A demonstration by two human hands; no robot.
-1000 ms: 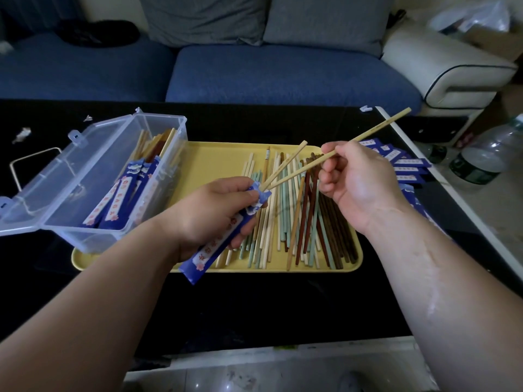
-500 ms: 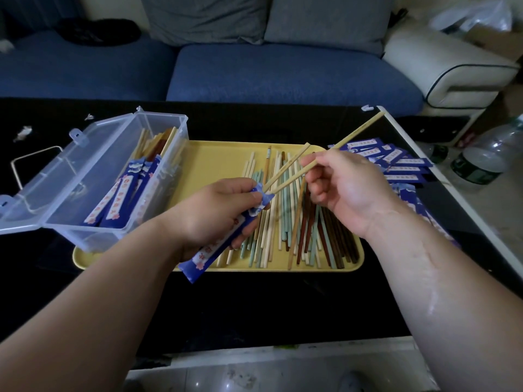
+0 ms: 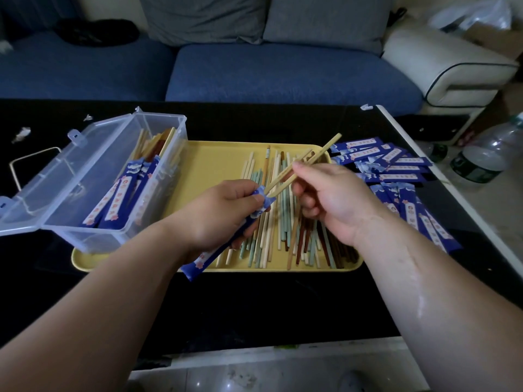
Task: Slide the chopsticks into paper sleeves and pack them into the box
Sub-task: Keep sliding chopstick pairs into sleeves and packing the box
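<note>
The right hand (image 3: 331,199) has moved left, pushing the chopsticks (image 3: 311,158) deeper into the paper sleeve (image 3: 198,265). Both forearms reach over the black bench (image 3: 254,306). The left hand (image 3: 223,213) keeps its grip curled round the sleeve, hiding its middle. The right grip pinches the chopsticks above the yellow tray (image 3: 215,162). Farther left, the open box (image 3: 93,239) holds sleeved pairs.

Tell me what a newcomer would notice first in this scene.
Two hands at centre: the left hand grips a blue paper sleeve while the right hand pinches a pale chopstick pair, tips at the sleeve's mouth. Beneath them a yellow tray holds a heap of loose chopsticks. An open clear box of sleeved pairs sits at the tray's left end, and spare sleeves lie fanned on the table to its right.
</note>
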